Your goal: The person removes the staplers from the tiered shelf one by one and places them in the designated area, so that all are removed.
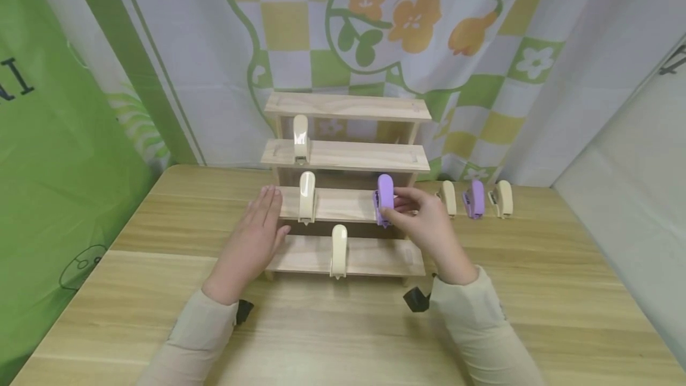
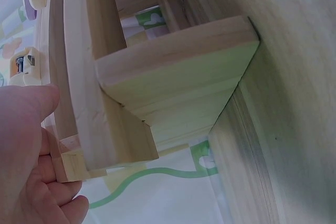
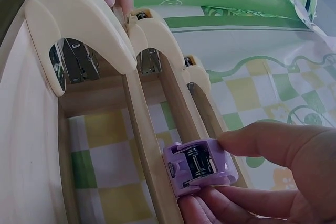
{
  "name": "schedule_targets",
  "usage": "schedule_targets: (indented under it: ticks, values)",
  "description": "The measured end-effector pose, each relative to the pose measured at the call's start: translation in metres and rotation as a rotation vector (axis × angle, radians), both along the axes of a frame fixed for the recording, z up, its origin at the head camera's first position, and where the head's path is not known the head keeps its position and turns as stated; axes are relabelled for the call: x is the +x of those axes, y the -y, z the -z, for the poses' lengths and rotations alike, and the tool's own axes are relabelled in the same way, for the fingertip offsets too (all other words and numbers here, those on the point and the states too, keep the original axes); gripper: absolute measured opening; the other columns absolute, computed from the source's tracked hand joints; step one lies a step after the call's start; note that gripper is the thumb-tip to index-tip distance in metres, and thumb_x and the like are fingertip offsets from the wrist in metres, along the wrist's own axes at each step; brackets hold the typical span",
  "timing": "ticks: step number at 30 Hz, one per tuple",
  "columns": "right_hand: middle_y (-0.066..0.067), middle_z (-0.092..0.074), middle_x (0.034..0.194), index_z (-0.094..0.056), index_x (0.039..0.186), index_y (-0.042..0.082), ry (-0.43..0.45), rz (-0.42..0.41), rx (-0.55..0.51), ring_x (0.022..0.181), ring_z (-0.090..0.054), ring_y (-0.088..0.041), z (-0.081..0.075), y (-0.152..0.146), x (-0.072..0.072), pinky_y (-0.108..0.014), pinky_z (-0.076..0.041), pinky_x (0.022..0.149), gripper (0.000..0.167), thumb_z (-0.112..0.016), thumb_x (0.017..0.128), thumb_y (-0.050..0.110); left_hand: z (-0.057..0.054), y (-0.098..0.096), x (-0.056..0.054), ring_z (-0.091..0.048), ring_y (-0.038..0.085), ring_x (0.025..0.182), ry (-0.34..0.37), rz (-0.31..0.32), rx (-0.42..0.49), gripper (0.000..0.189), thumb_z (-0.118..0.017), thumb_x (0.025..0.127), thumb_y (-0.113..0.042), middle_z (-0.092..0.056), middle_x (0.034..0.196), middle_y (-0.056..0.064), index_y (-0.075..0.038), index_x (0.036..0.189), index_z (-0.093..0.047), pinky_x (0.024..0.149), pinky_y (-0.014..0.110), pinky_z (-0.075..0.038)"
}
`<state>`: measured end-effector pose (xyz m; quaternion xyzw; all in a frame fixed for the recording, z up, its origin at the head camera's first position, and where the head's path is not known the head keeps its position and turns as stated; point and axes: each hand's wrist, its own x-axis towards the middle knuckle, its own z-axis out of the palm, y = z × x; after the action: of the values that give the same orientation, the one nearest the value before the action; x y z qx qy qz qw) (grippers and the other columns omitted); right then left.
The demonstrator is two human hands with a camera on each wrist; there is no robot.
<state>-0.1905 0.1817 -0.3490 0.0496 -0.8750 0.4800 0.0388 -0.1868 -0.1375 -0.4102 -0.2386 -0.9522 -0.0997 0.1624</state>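
Note:
My right hand (image 1: 429, 222) pinches a purple stapler (image 1: 385, 195) between thumb and fingers. It stands upright at the right part of the second-lowest step of a wooden tiered shelf (image 1: 343, 196). Seen in the right wrist view, the purple stapler (image 3: 197, 165) is at the step's edge, one end facing the camera. My left hand (image 1: 252, 242) rests its fingers against the left end of that step. Three cream staplers stand on the shelf: one (image 1: 301, 136) on the third step, one (image 1: 307, 195) on the second-lowest, one (image 1: 339, 250) on the lowest.
Right of the shelf, on the wooden table (image 1: 332, 338), stand a cream stapler (image 1: 449, 198), a purple stapler (image 1: 476, 199) and another cream stapler (image 1: 503, 199). A patterned curtain (image 1: 289, 28) hangs behind the shelf, with green cloth (image 1: 59, 136) at the left.

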Motion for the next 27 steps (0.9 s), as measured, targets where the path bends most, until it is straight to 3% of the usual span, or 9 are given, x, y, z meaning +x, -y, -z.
schedule_targets:
  ticks: [16,27]
  values:
    - [-0.026,-0.069,0.114,-0.061,0.128,-0.010,0.011,-0.004,-0.044,0.103,-0.068,-0.036,-0.003,-0.006,0.000,-0.036,-0.061,0.090,0.047,-0.075,0.087,0.005,0.000,-0.001,0.001,-0.024,0.044,0.149,-0.014,0.003,0.009,0.069,-0.055,0.104,-0.027,-0.025,0.159,0.032,0.014,0.152,-0.027,0.121,0.058,-0.026]
    - [-0.023,-0.071,0.113,-0.064,0.127,-0.006,-0.002,-0.009,0.047,0.105,-0.068,-0.035,-0.013,-0.023,0.003,-0.038,-0.059,0.087,0.046,-0.076,0.086,0.010,0.000,-0.001,0.000,-0.024,0.044,0.150,-0.022,0.003,-0.003,0.070,-0.056,0.104,-0.027,-0.025,0.159,0.032,0.015,0.152,-0.027,0.121,0.057,-0.026]
